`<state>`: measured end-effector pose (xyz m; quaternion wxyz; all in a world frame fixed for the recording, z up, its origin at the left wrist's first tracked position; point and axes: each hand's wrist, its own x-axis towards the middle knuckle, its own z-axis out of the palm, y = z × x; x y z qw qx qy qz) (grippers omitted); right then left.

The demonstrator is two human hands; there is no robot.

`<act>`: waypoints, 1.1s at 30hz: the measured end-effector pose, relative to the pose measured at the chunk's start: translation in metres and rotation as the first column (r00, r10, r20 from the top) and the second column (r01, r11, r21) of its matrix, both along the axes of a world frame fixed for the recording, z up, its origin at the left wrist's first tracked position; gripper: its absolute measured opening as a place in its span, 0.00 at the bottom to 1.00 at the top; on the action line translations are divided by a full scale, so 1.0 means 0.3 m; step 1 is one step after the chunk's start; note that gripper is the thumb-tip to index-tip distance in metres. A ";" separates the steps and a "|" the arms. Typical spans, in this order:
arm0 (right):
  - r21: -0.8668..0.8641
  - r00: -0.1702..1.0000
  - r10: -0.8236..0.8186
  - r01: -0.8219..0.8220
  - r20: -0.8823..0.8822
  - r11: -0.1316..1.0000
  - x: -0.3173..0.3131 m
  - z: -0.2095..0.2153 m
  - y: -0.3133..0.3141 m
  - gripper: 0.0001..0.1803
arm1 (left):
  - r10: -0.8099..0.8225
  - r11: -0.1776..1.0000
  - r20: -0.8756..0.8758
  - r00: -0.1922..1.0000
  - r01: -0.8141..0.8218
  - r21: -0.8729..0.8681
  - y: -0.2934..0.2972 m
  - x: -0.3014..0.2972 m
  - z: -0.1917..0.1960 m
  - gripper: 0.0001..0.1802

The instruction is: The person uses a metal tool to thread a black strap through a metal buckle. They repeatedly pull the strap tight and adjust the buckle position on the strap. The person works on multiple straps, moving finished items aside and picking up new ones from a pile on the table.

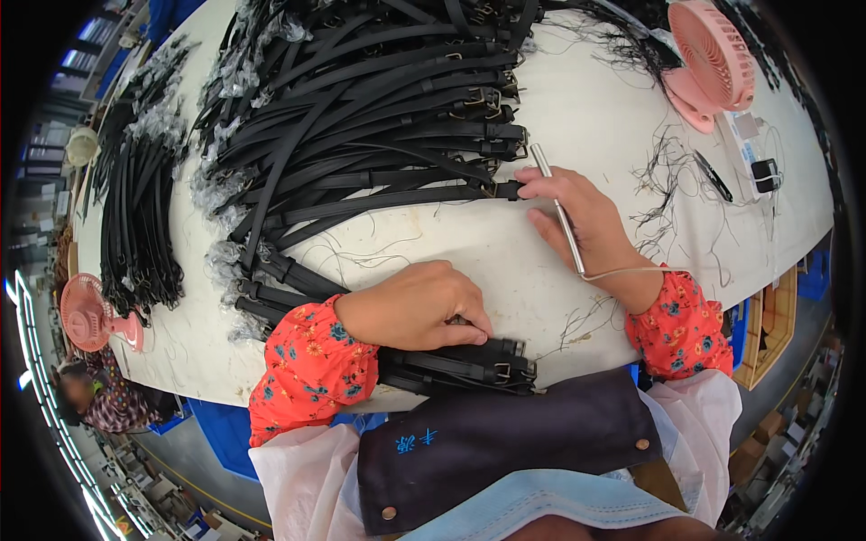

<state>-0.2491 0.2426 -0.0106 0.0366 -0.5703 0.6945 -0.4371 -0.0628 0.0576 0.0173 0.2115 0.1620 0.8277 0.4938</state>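
Observation:
My right hand (586,221) holds a slim silver pen-shaped tool (566,225) with a thin pale cord at its lower end. Its fingertips are beside the buckled end of a black belt (397,196), the nearest of a large pile. Whether they touch that end I cannot tell. My left hand (417,305) is closed, thumb against curled fingers, above a small bundle of black belts (460,368) at the table's near edge. Something small and dark shows between thumb and finger, too hidden to name. Buckles of the piled belts (388,99) face right; clear plastic wrap (221,180) covers their left ends.
Another stack of black straps (140,207) lies at the left of the white table (577,99). Pink fans stand at the far right (713,54) and left edge (86,311). Loose threads (663,180) and a black pen (713,176) lie to the right. A person (104,392) sits beyond the left edge.

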 end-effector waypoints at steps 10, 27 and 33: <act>0.139 0.962 0.243 -0.259 0.125 0.956 0.003 0.032 0.032 0.15 | 0.445 0.770 -0.580 0.682 -0.622 -0.141 0.012 -0.032 -0.035 0.13; 0.002 0.426 0.162 -0.359 0.890 0.933 0.007 0.055 0.051 0.17 | 0.401 0.783 -0.636 0.659 -0.607 -0.136 0.038 -0.038 -0.062 0.10; 0.106 0.469 0.097 -0.388 0.878 0.915 0.022 0.067 0.039 0.17 | 0.428 0.767 -0.642 0.636 -0.632 -0.116 0.036 -0.042 -0.063 0.10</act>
